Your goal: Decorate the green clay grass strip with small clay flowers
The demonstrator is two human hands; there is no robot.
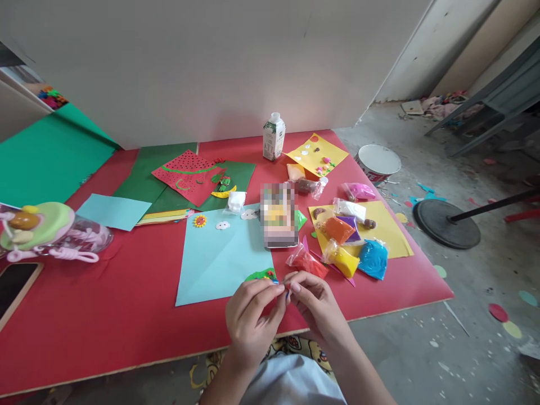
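My left hand (255, 309) and my right hand (314, 304) meet near the table's front edge, fingertips pinched together. Between them is a tiny piece of clay (288, 287), red and dark blue, mostly covered by the fingers. Just beyond lies a light blue sheet (223, 253) bearing a clay sun (199, 221), white clouds (223, 225) and a green clay mound (261, 275) partly behind my left hand. A bag of red clay (310, 263) rests past my right hand, beside bags of yellow clay (346, 261) and blue clay (373, 260).
A blurred upright picture or screen (279, 216) stands mid-table. Behind it is a carton bottle (274, 136). Decorated red paper (189, 177) and yellow paper (318, 154) lie farther back. At left are a phone (14, 287) and a pink-strapped cup (90, 233); a bucket (378, 162) stands on the floor.
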